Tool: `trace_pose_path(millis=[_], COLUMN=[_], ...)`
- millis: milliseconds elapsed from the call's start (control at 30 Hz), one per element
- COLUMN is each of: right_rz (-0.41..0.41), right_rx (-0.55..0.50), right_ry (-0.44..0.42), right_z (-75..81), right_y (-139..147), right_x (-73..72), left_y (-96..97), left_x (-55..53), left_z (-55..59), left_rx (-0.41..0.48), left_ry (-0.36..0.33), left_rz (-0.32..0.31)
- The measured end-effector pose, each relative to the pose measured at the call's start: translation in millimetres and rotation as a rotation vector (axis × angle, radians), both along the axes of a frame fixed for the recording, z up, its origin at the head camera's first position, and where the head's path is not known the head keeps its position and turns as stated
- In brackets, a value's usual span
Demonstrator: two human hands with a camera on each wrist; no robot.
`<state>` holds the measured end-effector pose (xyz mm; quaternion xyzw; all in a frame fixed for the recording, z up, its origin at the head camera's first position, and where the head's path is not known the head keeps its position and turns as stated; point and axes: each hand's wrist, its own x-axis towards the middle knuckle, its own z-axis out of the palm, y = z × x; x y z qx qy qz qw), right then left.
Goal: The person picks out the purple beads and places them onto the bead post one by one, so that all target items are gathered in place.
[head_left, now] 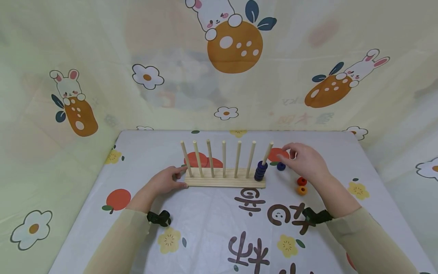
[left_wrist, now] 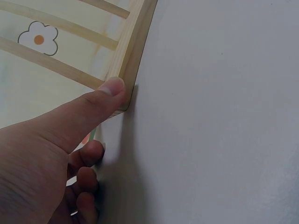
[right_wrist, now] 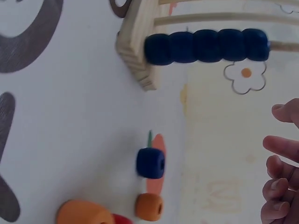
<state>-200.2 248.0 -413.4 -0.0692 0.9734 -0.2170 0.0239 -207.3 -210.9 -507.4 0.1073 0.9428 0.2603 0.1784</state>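
A wooden peg rack (head_left: 212, 182) with a row of upright pegs stands on the table. My left hand (head_left: 166, 180) grips its left end, the thumb (left_wrist: 113, 86) at the front corner and the index finger toward the back. A stack of several dark blue beads (right_wrist: 208, 45) sits on the rightmost peg. To the right of the rack, my right hand (head_left: 307, 160) hovers with bent fingers parted and nothing between them. Close below its fingertips lies a loose blue bead (head_left: 281, 166). Nearer the wrist are a red bead (head_left: 302, 181) and an orange bead (head_left: 302, 190).
Another orange bead (right_wrist: 149, 206) lies beside the loose blue one in the right wrist view. A printed white cloth (head_left: 202, 228) covers the table. Behind the table hangs a pale yellow curtain (head_left: 184, 91) with rabbits and flowers.
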Motion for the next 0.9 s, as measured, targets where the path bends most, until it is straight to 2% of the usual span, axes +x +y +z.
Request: trace_pose_path(millis=[367,900], right_rz=[-0.005,0.008], right_rx=[0.012,0.059], right_ry=[-0.125,-0.245], right_z=[-27.1,-53.1], right_y=[12.4,18.5], right_x=[-11.9,-25.6], left_y=[0.6,0.9], left_x=[-1.1,0.5], left_z=[-1.6,2.8], left_rx=[-0.008,0.004], left_ry=[0.0,-0.011], left_rz=[0.004,0.012])
